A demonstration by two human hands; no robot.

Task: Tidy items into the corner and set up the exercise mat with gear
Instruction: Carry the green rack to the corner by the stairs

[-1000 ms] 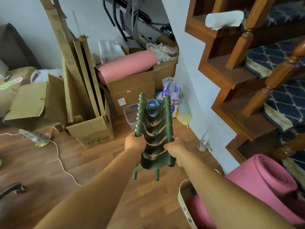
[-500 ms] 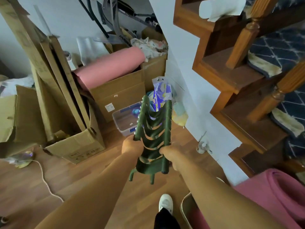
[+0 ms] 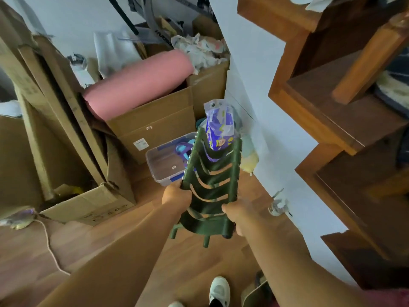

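Note:
I hold a dark green rack (image 3: 212, 185) with curved cross slats and short legs out in front of me, above the wooden floor. My left hand (image 3: 176, 194) grips its left rail and my right hand (image 3: 240, 214) grips its right rail lower down. A rolled pink exercise mat (image 3: 137, 85) lies across an open cardboard box (image 3: 155, 127) in the corner ahead. The rack's far end reaches over a clear plastic tub (image 3: 163, 161).
Flattened cardboard (image 3: 55, 107) leans in a box at the left. A purple printed bag (image 3: 219, 127) stands by the white wall. A wooden staircase (image 3: 332, 107) rises at the right. A cord (image 3: 49, 247) trails on the floor. My white shoe (image 3: 219, 292) shows below.
I have stepped closer to the corner with the rack in both hands. The boxes and tub look larger, and the pink mat roll at lower right has nearly left the view.

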